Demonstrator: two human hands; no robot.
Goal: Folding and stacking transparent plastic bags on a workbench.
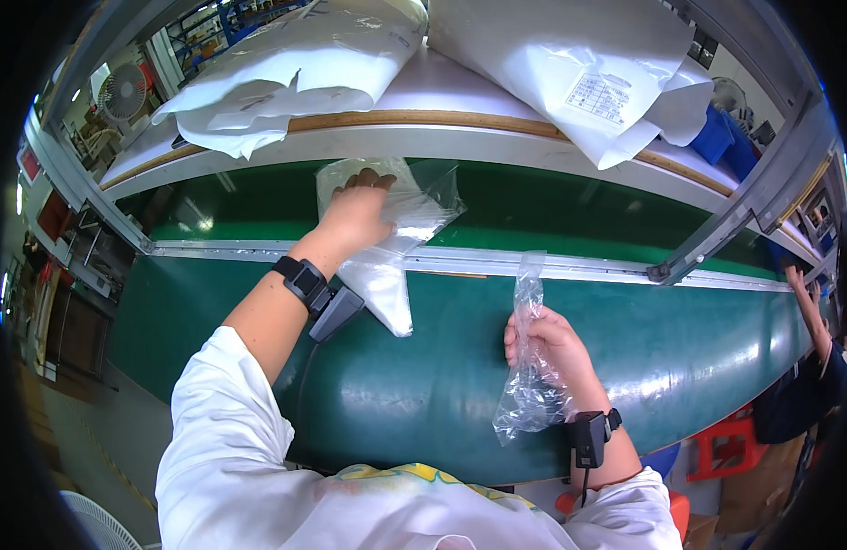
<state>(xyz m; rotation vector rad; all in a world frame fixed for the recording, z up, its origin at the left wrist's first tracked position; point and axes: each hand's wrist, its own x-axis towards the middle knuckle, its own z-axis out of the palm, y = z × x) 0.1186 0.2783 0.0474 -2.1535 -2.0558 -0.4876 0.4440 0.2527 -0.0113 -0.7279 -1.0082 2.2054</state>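
Note:
My left hand (357, 213) reaches forward over a stack of clear plastic bags (379, 291) that lies across the metal rail. Its fingers are spread flat on the plastic, with the tips bent over near the far end. Nearer and to the right, my right hand (553, 341) is closed around a crumpled clear plastic bag (531, 394). The bag's gathered top sticks up above the fist and its wider part hangs down toward the wrist. Whether anything is inside the bag, I cannot make out.
A green worktop (423, 385) lies in front of me, split by a metal rail (588, 267) from a green strip behind. Above is a shelf (442, 137) with large white sacks (570, 73). A metal post (716, 238) stands at right; another person's arm (811, 312) shows beyond.

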